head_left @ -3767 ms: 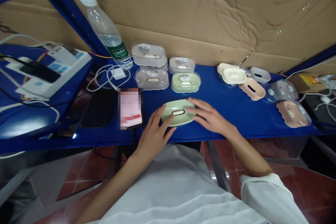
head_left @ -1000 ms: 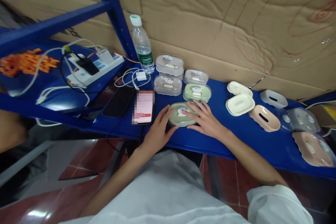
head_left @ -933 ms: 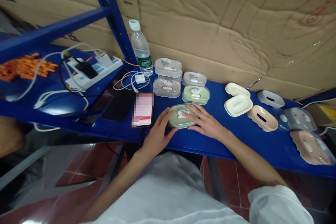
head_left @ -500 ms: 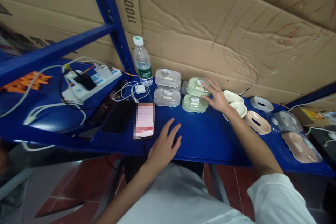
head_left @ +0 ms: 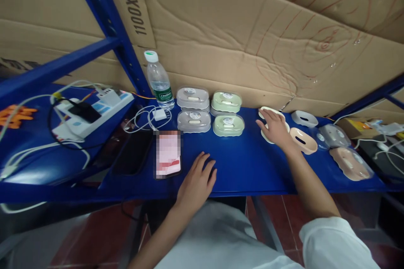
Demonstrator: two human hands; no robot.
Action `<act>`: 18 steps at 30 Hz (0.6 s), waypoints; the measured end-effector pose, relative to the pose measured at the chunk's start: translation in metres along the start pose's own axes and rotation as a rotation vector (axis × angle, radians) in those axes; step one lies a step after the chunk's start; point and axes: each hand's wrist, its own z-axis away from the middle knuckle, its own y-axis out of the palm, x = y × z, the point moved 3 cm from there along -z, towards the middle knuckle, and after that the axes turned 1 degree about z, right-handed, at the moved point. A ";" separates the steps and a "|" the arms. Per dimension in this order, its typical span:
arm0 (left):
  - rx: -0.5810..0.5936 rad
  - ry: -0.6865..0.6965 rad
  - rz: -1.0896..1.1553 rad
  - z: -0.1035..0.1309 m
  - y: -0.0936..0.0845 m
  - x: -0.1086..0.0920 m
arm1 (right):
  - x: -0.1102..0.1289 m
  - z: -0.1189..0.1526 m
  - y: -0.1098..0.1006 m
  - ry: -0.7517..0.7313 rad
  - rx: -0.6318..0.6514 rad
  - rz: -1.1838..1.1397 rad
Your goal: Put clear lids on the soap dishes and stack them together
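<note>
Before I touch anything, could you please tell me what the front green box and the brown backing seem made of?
The front green box appears to be plastic: smooth wavy rim, glossy clear cover. The brown backing is probably matte cardboard: dull, wrinkled, creased surface.

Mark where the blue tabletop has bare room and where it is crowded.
The widest bare patch on the glossy blue tabletop lies between the left hand and the open peach plastic dish. A smaller gap separates the front green oval plastic case from the right hand. Crowded: around the square white plastic charger, and right of the dish.
</note>
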 end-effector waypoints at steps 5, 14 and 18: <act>0.021 0.061 -0.020 -0.003 0.001 0.000 | -0.013 0.092 -0.004 0.101 0.173 0.124; 0.311 0.233 0.087 -0.021 0.011 -0.044 | 0.016 0.069 -0.024 -0.114 0.111 -0.263; 0.384 0.260 0.074 -0.030 0.023 -0.048 | -0.035 0.029 -0.018 0.148 -0.044 0.055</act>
